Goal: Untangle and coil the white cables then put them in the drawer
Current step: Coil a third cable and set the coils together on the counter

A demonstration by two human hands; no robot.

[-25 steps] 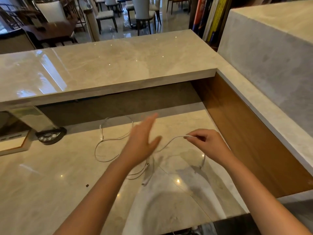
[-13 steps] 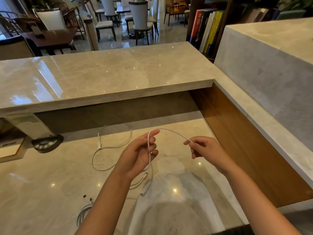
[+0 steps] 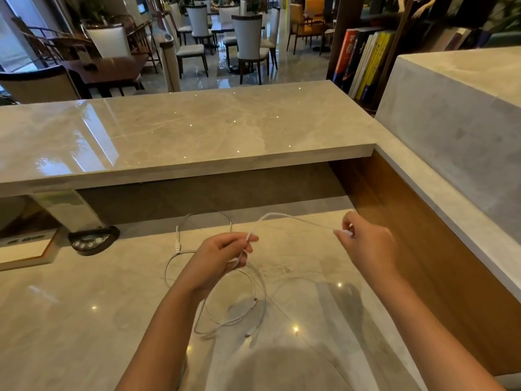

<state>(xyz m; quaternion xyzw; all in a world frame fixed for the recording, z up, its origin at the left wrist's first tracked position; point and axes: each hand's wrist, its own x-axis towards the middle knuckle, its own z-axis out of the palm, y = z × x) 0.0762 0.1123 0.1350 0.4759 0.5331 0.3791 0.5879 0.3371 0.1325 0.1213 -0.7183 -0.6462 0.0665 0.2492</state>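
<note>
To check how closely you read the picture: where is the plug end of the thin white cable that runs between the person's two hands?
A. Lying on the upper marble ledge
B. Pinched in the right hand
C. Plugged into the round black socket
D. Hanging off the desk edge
B: the right hand pinches the white plug at the end of the thin white cable, whose other part the left hand holds.
</note>
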